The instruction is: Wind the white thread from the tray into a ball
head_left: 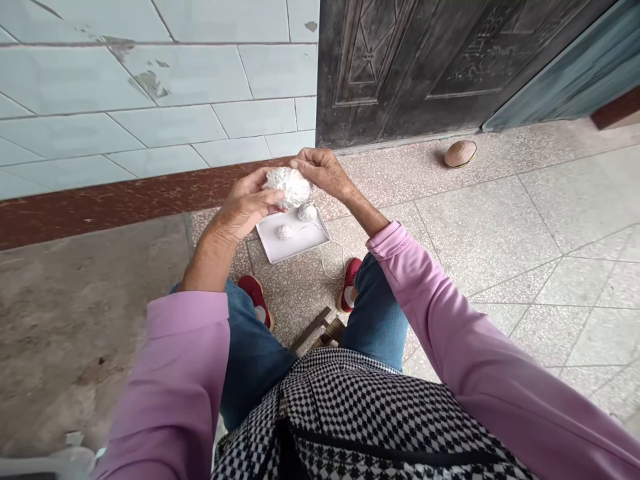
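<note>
A ruffled white ball that looks like a pom-pom (pixel 290 188) is held up in front of the wall base. My left hand (pixel 245 205) grips it from the left, thumb across its near side and fingers behind. At its upper right edge, my right hand (pixel 324 172) is closed in a pinch; whatever lies between those fingertips is too small to make out. Below, a shallow white tray (pixel 277 253) rests on the floor. It holds a ball of white yarn (pixel 307 213) and a smaller white ball (pixel 285 232). A loose white strand (pixel 324 265) trails over the tray's right edge.
Pale tiled wall (pixel 200 73) and a dark carved door (pixel 400 80) stand ahead. A brownish rounded object (pixel 461 154) lies on the speckled floor by the door. My red shoes (pixel 255 297) flank the tray, and a wooden piece (pixel 313 330) shows between my legs.
</note>
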`<state>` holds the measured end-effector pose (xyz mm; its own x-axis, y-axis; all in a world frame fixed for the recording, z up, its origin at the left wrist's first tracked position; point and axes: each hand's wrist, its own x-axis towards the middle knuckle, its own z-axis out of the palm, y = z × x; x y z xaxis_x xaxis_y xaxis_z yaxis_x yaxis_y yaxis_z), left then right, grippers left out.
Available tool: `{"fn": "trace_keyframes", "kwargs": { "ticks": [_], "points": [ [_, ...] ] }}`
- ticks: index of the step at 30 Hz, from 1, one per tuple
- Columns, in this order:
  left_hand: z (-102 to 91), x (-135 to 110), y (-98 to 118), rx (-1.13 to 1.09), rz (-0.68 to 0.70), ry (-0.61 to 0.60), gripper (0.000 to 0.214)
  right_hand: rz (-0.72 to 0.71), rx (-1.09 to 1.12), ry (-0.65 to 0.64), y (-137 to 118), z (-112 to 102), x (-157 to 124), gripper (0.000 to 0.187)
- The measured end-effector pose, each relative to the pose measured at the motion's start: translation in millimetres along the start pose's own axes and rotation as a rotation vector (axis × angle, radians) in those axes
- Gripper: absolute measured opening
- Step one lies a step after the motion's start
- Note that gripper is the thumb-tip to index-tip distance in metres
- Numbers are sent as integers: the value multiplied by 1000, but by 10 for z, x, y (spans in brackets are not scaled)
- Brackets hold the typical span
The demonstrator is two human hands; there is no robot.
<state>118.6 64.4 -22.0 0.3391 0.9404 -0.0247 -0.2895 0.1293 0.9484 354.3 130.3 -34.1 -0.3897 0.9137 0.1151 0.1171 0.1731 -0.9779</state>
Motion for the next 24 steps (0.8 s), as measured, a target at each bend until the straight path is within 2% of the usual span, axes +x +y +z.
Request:
{"fn": "trace_keyframes", "kwargs": {
  "ticks": [4, 6, 9, 13, 17, 19, 22, 24],
  "points": [
    [9, 38, 30, -100, 51, 107, 57, 9, -35, -25, -4, 17, -9, 52],
    [-6, 68, 20, -170, 58, 191, 58, -30, -126, -75, -55, 71, -66, 43],
    [-78, 112, -23, -221, 82, 263, 55, -95, -322, -157, -155, 197, -202, 42],
    [-253, 151, -110, -90, 106, 279, 51, -135, -406, -270, -233, 341, -345, 38],
    [-338, 153, -146, 68, 74, 367, 68, -142, -350, -286, -265, 324, -375, 39],
    [-302, 118, -108, 109, 37, 352, 72, -121, -327, -246, -298, 269, -369, 37],
    [-186, 19, 12, 166, -42, 212, 71, -159, -265, -141, -352, 179, -347, 35],
    [-106, -53, 99, 192, -93, 123, 74, -158, -217, -89, -375, 132, -324, 41]
  ]
}}
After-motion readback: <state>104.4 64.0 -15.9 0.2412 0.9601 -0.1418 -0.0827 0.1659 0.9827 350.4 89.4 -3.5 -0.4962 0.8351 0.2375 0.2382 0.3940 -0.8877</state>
